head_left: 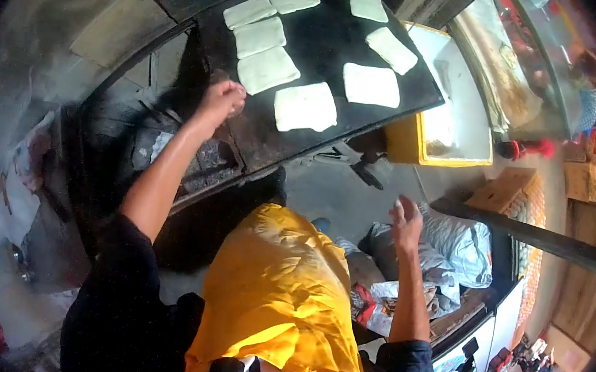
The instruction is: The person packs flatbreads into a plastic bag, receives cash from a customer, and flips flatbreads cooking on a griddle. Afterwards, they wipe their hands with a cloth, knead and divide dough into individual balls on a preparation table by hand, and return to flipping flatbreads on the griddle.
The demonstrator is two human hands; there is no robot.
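Note:
A black griddle (405,88) slopes across the top of the view with several pale square flatbreads on it. The nearest flatbread (305,106) lies close to my left hand (221,100), which is curled shut at the griddle's left edge; whether it holds anything is unclear. My right hand (406,220) hovers lower right over the floor, away from the griddle, fingers loosely apart and empty. A yellow apron (279,287) covers my front.
A yellow box (409,143) with a white lid stands right of the griddle. Bundled cloths and plastic bags (453,248) lie by my right hand. Cardboard cartons (507,189) and a wooden beam (528,234) are at the right. A sooty wall is on the left.

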